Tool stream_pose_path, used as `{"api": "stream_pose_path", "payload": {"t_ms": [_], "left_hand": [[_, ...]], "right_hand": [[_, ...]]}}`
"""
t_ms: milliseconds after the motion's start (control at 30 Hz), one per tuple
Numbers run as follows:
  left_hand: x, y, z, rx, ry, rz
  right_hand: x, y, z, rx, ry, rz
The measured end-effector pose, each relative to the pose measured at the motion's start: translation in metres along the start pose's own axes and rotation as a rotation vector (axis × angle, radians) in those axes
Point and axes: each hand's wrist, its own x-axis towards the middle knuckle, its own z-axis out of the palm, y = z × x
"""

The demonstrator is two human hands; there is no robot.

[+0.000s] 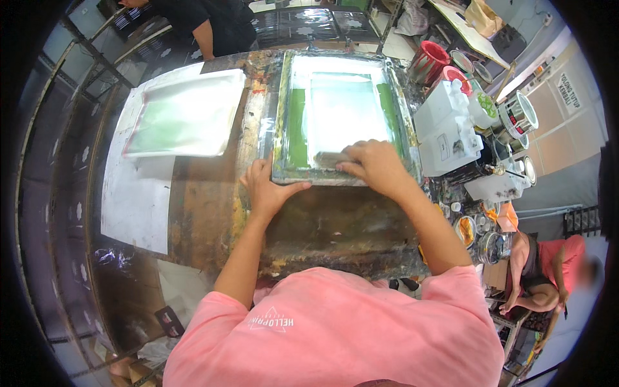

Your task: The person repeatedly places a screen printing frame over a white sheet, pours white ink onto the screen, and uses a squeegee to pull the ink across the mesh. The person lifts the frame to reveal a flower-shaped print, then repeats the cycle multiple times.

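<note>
A screen-printing frame (282, 169) with a green and pale mesh lies flat on the stained worktable (322, 226). My left hand (264, 190) grips its near left corner, the thumb along the front edge and the fingers at the left side. In my right hand (377, 166) is a squeegee (327, 158), pressed to the mesh near the frame's front edge. Fingers wrap over the squeegee's right end and hide part of it. Left of the frame lies a stack of printed sheets (187, 113), pale with a green tint, on a large white paper (135, 209).
White plastic jugs (445, 126) crowd the table's right side, beside a red bucket (429, 62) and several paint cans (518, 115). Dark drying racks (68, 174) stand at the left. A person in black (209, 29) works beyond the table; another (548, 271) sits at the right.
</note>
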Motion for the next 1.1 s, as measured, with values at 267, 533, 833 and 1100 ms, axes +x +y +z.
{"api": "stream_pose_path", "payload": {"t_ms": [267,533,833,1100], "left_hand": [[-0.007,-0.012,0.013,0.017,-0.017,0.023],[-0.007,-0.015,0.012,0.012,0.006,0.058],[-0.007,-0.017,0.013,-0.064,0.057,0.047],[-0.005,-0.018,0.015,-0.130,0.076,0.128]], "right_hand": [[-0.024,-0.015,0.048,-0.038,0.046,0.036],[0.092,0.075,0.070,-0.182,0.203,-0.020],[0.212,0.135,0.001,0.020,-0.157,0.047],[0.220,0.171,0.055,-0.165,0.244,-0.042]]}}
